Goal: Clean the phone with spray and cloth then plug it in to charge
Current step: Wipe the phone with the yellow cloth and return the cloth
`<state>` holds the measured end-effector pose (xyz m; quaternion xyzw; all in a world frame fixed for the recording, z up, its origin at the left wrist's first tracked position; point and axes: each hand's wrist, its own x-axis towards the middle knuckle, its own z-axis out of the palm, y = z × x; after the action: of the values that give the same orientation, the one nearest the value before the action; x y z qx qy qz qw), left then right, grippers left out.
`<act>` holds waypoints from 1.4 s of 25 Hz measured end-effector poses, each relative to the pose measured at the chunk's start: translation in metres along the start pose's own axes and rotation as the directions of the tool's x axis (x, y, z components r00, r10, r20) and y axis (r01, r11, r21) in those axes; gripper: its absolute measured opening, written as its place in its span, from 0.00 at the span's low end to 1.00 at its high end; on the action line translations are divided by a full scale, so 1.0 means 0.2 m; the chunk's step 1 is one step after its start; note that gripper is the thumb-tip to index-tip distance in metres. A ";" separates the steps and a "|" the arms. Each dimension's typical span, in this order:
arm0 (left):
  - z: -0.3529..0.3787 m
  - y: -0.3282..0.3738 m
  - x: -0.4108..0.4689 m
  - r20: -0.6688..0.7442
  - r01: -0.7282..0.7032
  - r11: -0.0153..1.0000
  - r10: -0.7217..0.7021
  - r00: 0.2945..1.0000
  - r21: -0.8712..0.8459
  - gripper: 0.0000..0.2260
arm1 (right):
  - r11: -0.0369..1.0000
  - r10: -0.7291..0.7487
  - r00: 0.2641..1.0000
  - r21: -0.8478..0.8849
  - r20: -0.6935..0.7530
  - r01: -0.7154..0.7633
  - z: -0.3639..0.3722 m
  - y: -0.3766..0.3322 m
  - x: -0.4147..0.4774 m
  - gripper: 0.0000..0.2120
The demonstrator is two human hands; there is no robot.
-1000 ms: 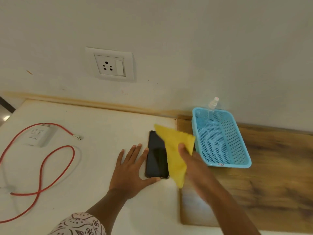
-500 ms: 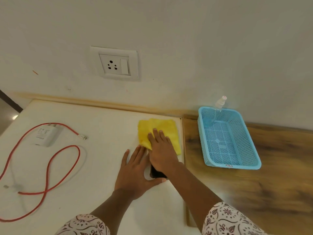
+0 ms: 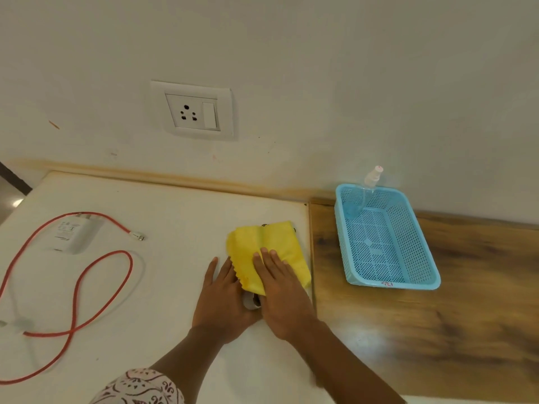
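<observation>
The right hand (image 3: 284, 298) lies flat, palm down, on the yellow cloth (image 3: 267, 249), its fingers (image 3: 271, 262) straight and close together, pressing the cloth onto the phone (image 3: 253, 303). The phone is almost wholly covered; only a sliver of its near end shows between the 2 hands, and tiny dark bits peek out at the cloth's far edge. The left hand (image 3: 223, 298) rests palm down on the white tabletop (image 3: 163, 287) just left of the phone, fingers lightly spread, its thumb side touching the phone's near corner. To the right, where the white top meets a wooden surface (image 3: 466, 301), stands a light blue perforated basket (image 3: 420, 249), and a clear spray bottle (image 3: 366, 193) leans in its far left corner with its nozzle sticking up above the rim. Well apart on the left side of the table lies a white charger adapter (image 3: 74, 236), with a red cable (image 3: 78, 287) looping around it and its loose connector pointing right. On the wall beyond the table sits 1 white socket plate (image 3: 194, 110) with a switch beside the 3 pin holes.
</observation>
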<state>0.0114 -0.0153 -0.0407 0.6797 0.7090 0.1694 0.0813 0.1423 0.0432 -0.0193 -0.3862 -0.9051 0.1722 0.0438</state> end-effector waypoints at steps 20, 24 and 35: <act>-0.05 0.02 -0.01 0.116 -0.037 0.988 0.020 0.993 0.151 0.35 | 0.999 0.012 0.994 -0.051 -0.109 -0.018 -0.04 -0.13 -0.35 0.27; -0.05 0.03 0.01 0.119 -0.010 0.986 -0.010 0.993 0.168 0.36 | 0.977 0.212 0.972 0.012 -0.100 -0.212 -0.05 -0.19 -0.37 0.28; 0.02 0.01 0.00 0.078 0.059 0.994 -0.066 0.995 0.090 0.42 | 0.301 0.509 0.804 0.812 0.306 -0.500 -0.50 -0.09 -0.34 0.12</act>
<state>0.0147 -0.0143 -0.0426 0.6663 0.7329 0.1077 0.0854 0.1986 0.0109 0.0845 -0.5734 -0.5225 0.6050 0.1795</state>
